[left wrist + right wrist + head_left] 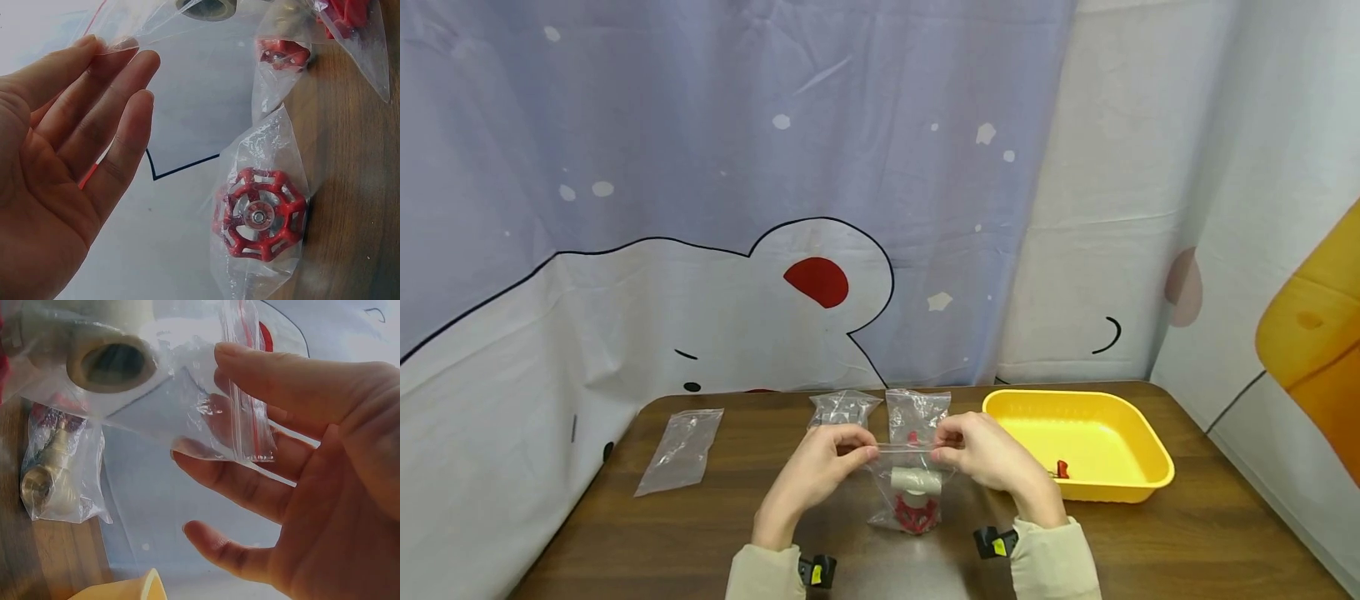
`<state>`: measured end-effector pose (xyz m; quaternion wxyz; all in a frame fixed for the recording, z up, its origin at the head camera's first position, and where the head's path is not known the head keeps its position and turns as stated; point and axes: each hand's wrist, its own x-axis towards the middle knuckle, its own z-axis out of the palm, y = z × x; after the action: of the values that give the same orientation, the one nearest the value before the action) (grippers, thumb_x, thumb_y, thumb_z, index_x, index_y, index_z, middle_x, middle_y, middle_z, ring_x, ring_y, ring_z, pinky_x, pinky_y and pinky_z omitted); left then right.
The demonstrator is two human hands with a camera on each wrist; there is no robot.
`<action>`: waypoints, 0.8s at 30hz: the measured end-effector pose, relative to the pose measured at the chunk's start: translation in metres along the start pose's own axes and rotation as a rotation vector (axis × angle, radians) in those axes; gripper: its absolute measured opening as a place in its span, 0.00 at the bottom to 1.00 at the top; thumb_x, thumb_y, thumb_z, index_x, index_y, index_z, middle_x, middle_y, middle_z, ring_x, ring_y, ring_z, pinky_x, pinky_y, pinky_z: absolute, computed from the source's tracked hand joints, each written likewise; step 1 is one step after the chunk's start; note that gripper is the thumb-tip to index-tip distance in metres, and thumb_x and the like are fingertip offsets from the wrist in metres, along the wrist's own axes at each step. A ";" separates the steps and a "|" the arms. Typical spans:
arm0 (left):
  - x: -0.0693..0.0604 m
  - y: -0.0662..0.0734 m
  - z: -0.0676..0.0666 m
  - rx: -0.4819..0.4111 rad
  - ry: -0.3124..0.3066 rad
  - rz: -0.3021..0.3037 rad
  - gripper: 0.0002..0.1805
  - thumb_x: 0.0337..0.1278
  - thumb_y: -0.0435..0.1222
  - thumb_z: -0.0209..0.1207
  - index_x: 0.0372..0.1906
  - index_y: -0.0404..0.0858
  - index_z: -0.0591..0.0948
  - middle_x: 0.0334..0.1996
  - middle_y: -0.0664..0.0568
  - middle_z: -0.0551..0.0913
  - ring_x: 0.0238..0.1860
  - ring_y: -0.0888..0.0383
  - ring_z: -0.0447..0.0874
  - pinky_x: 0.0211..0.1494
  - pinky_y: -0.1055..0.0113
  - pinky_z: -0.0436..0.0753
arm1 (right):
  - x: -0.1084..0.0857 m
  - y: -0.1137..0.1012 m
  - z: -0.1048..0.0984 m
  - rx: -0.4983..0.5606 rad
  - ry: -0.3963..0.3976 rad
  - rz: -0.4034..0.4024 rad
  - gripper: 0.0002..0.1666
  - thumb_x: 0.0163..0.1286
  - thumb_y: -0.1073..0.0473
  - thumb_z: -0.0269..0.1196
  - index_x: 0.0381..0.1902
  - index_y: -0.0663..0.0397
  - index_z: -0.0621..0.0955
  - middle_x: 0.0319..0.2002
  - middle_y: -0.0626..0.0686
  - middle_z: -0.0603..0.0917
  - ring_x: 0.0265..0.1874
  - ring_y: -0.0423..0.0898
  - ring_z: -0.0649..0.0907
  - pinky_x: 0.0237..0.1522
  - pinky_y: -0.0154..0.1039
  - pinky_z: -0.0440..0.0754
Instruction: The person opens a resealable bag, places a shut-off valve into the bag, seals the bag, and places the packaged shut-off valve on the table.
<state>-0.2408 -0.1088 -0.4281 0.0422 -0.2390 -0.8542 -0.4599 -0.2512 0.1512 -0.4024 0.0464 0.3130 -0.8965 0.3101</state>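
Observation:
Between the hands hangs a clear zip bag (883, 483) with a red zip line, holding a valve (916, 481) with a pale tubular body and a red handwheel (916, 515) at the bottom. My left hand (820, 467) pinches the bag's top left edge between thumb and fingers. At the opposite end of the zip strip, my right hand (988, 458) pinches the bag with thumb and fingers. The bag's body hangs below the strip. A round opening of the valve body shows through the plastic in the right wrist view.
Behind the hands lie two more clear bags; one holds a red-wheeled valve (259, 215), another a brass-coloured valve (59, 469). A flat clear bag (681, 450) lies at left. The yellow tray (1150, 483) at right holds a small red piece (1062, 469).

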 end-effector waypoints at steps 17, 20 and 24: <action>-0.001 0.001 -0.001 -0.007 -0.005 0.001 0.04 0.64 0.39 0.62 0.35 0.45 0.86 0.32 0.63 0.84 0.33 0.63 0.79 0.36 0.67 0.78 | -0.001 0.003 0.001 -0.017 0.010 -0.012 0.11 0.61 0.63 0.70 0.24 0.45 0.79 0.22 0.38 0.75 0.23 0.35 0.72 0.28 0.34 0.73; -0.001 0.000 0.000 -0.005 -0.005 0.000 0.04 0.64 0.39 0.63 0.35 0.46 0.86 0.31 0.62 0.84 0.33 0.63 0.79 0.36 0.67 0.78 | -0.004 0.004 -0.001 -0.001 0.002 0.010 0.11 0.61 0.62 0.70 0.23 0.46 0.78 0.21 0.38 0.74 0.22 0.36 0.72 0.28 0.34 0.72; -0.001 0.000 0.000 0.000 -0.006 0.000 0.04 0.64 0.39 0.62 0.35 0.46 0.86 0.32 0.62 0.84 0.33 0.63 0.79 0.37 0.67 0.78 | -0.007 0.005 -0.004 0.011 0.007 0.024 0.11 0.62 0.61 0.70 0.23 0.46 0.79 0.20 0.38 0.75 0.22 0.38 0.73 0.27 0.34 0.72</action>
<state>-0.2396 -0.1097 -0.4283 0.0398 -0.2403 -0.8544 -0.4590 -0.2488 0.1606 -0.4041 0.0443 0.3012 -0.8984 0.3167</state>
